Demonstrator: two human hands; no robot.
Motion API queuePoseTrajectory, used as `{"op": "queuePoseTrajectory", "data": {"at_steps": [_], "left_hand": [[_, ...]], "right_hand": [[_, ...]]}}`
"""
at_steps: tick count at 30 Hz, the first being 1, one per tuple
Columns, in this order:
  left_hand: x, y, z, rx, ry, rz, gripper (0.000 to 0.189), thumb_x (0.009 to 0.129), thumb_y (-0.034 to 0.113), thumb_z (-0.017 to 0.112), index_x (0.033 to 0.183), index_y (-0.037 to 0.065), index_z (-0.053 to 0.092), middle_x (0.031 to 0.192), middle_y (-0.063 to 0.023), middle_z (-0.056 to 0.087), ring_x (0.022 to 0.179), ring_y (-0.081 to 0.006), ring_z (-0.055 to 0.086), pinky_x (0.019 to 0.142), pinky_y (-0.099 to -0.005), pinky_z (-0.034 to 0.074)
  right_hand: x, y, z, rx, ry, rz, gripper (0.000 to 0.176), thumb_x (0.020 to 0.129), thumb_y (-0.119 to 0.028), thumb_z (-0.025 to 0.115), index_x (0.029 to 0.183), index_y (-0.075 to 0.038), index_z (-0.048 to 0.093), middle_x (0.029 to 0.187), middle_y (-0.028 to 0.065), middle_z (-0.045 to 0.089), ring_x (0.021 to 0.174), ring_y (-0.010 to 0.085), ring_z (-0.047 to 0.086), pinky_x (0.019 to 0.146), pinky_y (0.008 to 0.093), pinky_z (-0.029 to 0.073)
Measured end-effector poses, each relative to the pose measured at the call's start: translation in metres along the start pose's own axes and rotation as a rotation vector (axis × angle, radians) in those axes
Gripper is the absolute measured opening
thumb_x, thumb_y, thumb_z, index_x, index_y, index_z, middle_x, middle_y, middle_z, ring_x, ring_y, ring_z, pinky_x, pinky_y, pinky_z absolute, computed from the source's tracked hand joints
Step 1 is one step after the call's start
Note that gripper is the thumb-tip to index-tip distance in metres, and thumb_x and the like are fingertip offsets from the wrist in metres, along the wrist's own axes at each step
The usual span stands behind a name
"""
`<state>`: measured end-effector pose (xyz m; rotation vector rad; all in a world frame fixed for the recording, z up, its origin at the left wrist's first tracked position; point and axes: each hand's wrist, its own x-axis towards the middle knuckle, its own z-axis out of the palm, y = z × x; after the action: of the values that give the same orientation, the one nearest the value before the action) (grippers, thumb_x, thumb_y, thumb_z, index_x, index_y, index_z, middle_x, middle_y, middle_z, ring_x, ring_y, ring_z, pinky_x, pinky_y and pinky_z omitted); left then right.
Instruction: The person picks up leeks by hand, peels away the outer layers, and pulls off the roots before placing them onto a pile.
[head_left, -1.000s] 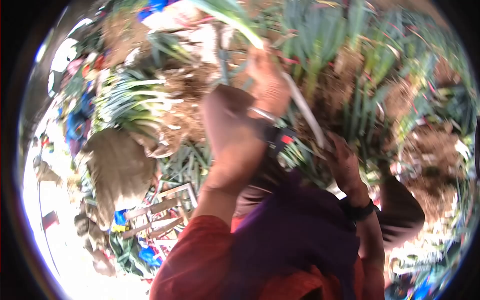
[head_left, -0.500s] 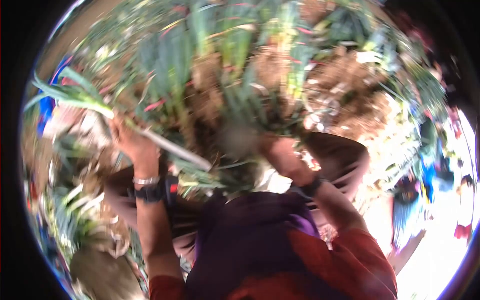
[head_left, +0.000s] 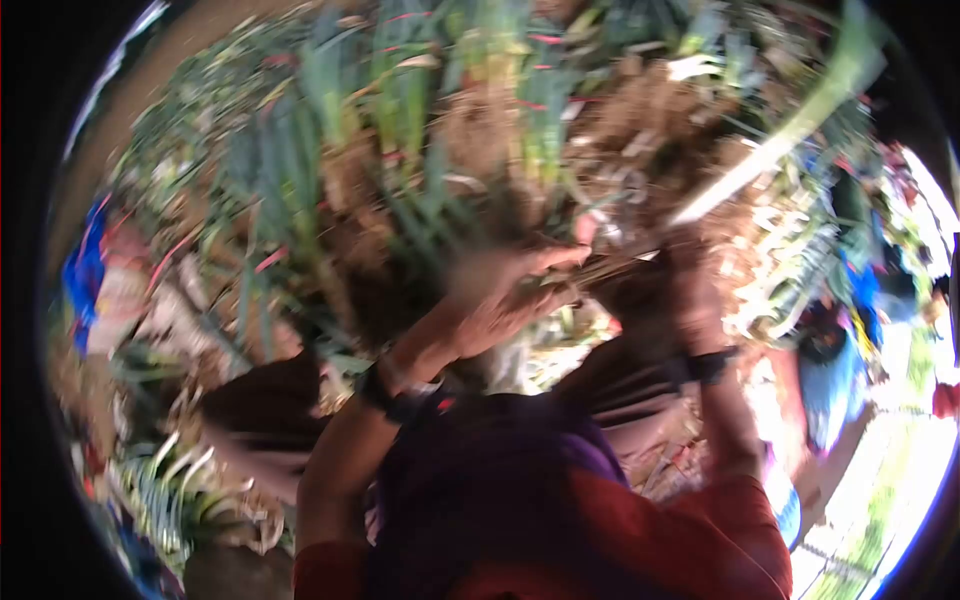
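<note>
A leek (head_left: 760, 163) with a white stalk and green top slants to the upper right, its lower end at my right hand (head_left: 695, 295). That hand is blurred and shaded, closed around the stalk's lower part. My left hand (head_left: 510, 300) reaches to the right in front of my lap. Its thumb and fingers come together at thin brownish strands (head_left: 610, 265) that run between the two hands. What exactly the left fingers hold is smeared by motion.
Leek bundles with pink-red ties (head_left: 400, 120) stand ahead. Brown roots and dry trimmings (head_left: 640, 130) lie right of them. More leeks (head_left: 170, 490) lie at the lower left. A blue cloth or bag (head_left: 88, 265) is at the far left. My bent knees (head_left: 265, 410) frame the work area.
The leek was in my left hand pointing to the upper left; now it is in my right hand pointing to the upper right. My left hand moved to the centre, my right hand rightward.
</note>
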<state>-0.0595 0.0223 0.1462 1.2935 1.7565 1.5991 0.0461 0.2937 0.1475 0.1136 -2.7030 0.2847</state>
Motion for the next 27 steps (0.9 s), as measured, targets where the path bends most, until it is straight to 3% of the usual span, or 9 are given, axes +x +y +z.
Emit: {"op": "queuePoseTrajectory", "data": {"at_steps": [2,4,6,9,14,18,20,23,27], "left_hand": [[-0.038,-0.084,0.001,-0.549,0.169,-0.162,0.032,0.095,0.013,0.061,0.123,-0.001,0.057,0.117,-0.0158,0.064,0.107,-0.0151,0.062,0.091,-0.0275,0.049],[-0.086,-0.155,-0.012,-0.038,0.376,-0.359,0.026,0.093,0.019,0.064,0.11,-0.001,0.065,0.091,-0.0102,0.071,0.092,-0.0175,0.068,0.084,-0.0292,0.052],[-0.135,-0.196,-0.038,-0.131,0.536,-0.749,0.025,0.093,0.024,0.063,0.103,0.001,0.068,0.085,-0.0094,0.07,0.084,-0.0169,0.068,0.078,-0.0294,0.053],[-0.196,-0.231,-0.078,-0.026,0.957,-1.033,0.022,0.094,0.022,0.059,0.103,0.003,0.067,0.087,-0.0106,0.068,0.08,-0.0168,0.066,0.071,-0.0305,0.053],[-0.237,-0.259,-0.111,0.924,0.834,-0.816,0.026,0.09,0.022,0.061,0.107,0.002,0.063,0.096,-0.014,0.064,0.081,-0.0251,0.064,0.07,-0.0402,0.05],[-0.268,-0.352,-0.121,0.577,1.079,-0.666,0.035,0.085,0.024,0.066,0.107,-0.003,0.06,0.09,-0.016,0.063,0.077,-0.032,0.062,0.07,-0.0455,0.048],[-0.268,-0.359,-0.113,0.472,1.131,-0.666,0.037,0.084,0.024,0.067,0.107,-0.004,0.06,0.087,-0.016,0.064,0.076,-0.0309,0.062,0.069,-0.0436,0.048],[-0.248,-0.327,-0.098,0.193,1.174,-0.807,0.036,0.082,0.023,0.069,0.105,-0.004,0.062,0.084,-0.0149,0.066,0.075,-0.0263,0.064,0.068,-0.0394,0.049],[-0.184,-0.211,-0.073,-0.242,1.032,-0.872,0.034,0.079,0.021,0.073,0.1,-0.004,0.064,0.086,-0.0113,0.068,0.075,-0.0194,0.063,0.067,-0.0353,0.05]], "right_hand": [[0.002,0.172,-0.019,-0.184,0.127,0.25,0.02,0.095,-0.02,0.052,0.102,-0.005,0.063,0.091,0.008,0.065,0.077,0.0231,0.061,0.064,0.034,0.048],[0.003,0.348,-0.029,-0.579,0.012,0.374,0.024,0.095,-0.027,0.052,0.096,-0.008,0.066,0.089,0.0098,0.069,0.073,0.0255,0.064,0.059,0.0358,0.049],[0.01,0.447,-0.04,-0.836,-0.095,0.481,0.026,0.095,-0.03,0.052,0.095,-0.009,0.066,0.09,0.0103,0.07,0.072,0.0257,0.065,0.058,0.036,0.05],[0.039,0.396,-0.029,-0.482,0.05,0.607,0.025,0.094,-0.029,0.053,0.103,-0.008,0.063,0.094,0.0091,0.069,0.073,0.0228,0.065,0.059,0.0339,0.051],[0.099,0.204,0.067,0.422,0.03,0.512,0.031,0.094,-0.028,0.055,0.116,-0.006,0.058,0.1,0.0072,0.068,0.074,0.0179,0.064,0.062,0.0305,0.053],[0.136,0.044,0.179,0.962,-0.461,0.769,0.039,0.095,-0.025,0.055,0.128,-0.005,0.05,0.108,0.0071,0.066,0.072,0.0163,0.065,0.061,0.0298,0.056],[0.135,-0.024,0.222,1.015,-0.806,0.476,0.037,0.097,-0.026,0.054,0.127,-0.006,0.048,0.109,0.0103,0.066,0.073,0.0185,0.067,0.06,0.0283,0.057],[0.12,-0.098,0.293,0.997,-0.74,-0.03,0.034,0.098,-0.026,0.055,0.122,-0.002,0.052,0.11,0.0123,0.063,0.085,0.0179,0.065,0.073,0.0296,0.055],[0.094,-0.144,0.404,1.361,-0.752,0.17,0.047,0.092,-0.032,0.064,0.123,0.002,0.051,0.109,0.0094,0.06,0.095,0.0174,0.06,0.08,0.0306,0.052]]}}
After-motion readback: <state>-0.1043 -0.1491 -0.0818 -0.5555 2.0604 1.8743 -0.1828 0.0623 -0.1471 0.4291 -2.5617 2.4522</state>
